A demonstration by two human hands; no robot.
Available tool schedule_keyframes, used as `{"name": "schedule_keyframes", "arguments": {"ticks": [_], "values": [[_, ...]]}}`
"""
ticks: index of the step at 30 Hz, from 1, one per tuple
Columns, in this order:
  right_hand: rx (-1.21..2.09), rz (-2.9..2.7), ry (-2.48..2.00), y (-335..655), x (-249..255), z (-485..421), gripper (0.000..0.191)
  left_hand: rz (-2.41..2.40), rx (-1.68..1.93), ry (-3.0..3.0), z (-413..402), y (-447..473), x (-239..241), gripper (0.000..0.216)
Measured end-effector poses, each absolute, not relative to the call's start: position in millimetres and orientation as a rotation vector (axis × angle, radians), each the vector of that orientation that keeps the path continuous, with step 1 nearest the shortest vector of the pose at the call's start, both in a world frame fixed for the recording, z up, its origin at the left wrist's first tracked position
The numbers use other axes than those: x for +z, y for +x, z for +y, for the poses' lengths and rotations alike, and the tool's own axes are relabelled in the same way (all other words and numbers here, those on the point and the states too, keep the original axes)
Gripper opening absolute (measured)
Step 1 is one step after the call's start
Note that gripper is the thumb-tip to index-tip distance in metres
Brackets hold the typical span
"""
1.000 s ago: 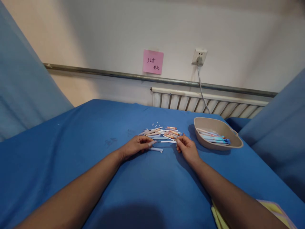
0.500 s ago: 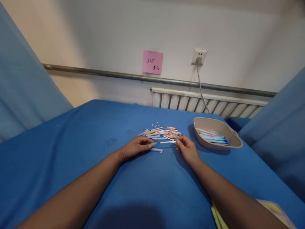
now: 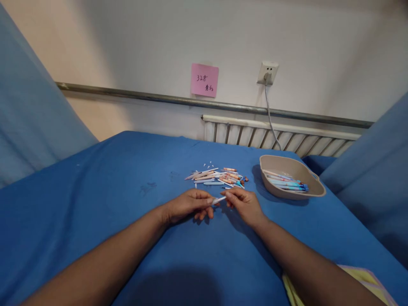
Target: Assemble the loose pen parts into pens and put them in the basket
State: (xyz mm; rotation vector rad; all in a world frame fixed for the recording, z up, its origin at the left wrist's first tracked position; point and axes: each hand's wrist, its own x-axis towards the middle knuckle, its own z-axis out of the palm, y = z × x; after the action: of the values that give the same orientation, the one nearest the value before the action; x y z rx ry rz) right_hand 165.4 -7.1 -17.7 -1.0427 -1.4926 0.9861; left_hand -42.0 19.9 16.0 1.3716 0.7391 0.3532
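My left hand (image 3: 188, 205) and my right hand (image 3: 242, 204) meet just above the blue cloth, fingers pinched. Between them they hold a thin white pen part (image 3: 219, 199), each hand at one end. Right behind the hands lies a loose pile of pen parts (image 3: 216, 177), white, blue and orange, spread on the cloth. A beige tray (image 3: 314, 191) to the right holds several assembled blue pens (image 3: 288, 183).
The blue cloth (image 3: 127, 199) covers the whole work surface. Blue fabric rises at the left and right edges. Behind stand a white radiator (image 3: 277, 138), a wall rail, a pink note (image 3: 204, 80) and a socket with a cable (image 3: 267, 73). Yellow fabric (image 3: 369, 278) shows at bottom right.
Both hands drew back from the pile toward me and came together, lifting a white pen part off the cloth. The view tilted slightly.
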Motion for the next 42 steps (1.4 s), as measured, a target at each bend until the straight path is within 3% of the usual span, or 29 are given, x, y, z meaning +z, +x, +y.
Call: {"name": "schedule_keyframes", "arguments": {"ticks": [6,18,24,30,42], "values": [[0.999,-1.666,-1.007,157.0,-17.7,-17.5,0.029,0.685,0.313,1.24,17.0,-37.4,11.2,0.033],[1.238,-1.321,-0.959,157.7,-12.9,-15.6,0.031,0.633,0.329,1.124,15.0,-35.2,12.2,0.026],[0.859,-1.337,-1.267,205.2,-12.6,12.7,0.027,0.736,0.514,1.144,25.4,-37.2,8.3,0.025],[0.468,-1.86,-1.618,243.7,-18.0,23.4,0.008,0.828,0.694,1.173,33.0,-35.7,5.3,0.025],[0.112,-2.36,-1.651,211.6,-7.8,2.7,0.011,0.846,0.748,1.262,30.6,-31.5,-2.0,0.03]]}}
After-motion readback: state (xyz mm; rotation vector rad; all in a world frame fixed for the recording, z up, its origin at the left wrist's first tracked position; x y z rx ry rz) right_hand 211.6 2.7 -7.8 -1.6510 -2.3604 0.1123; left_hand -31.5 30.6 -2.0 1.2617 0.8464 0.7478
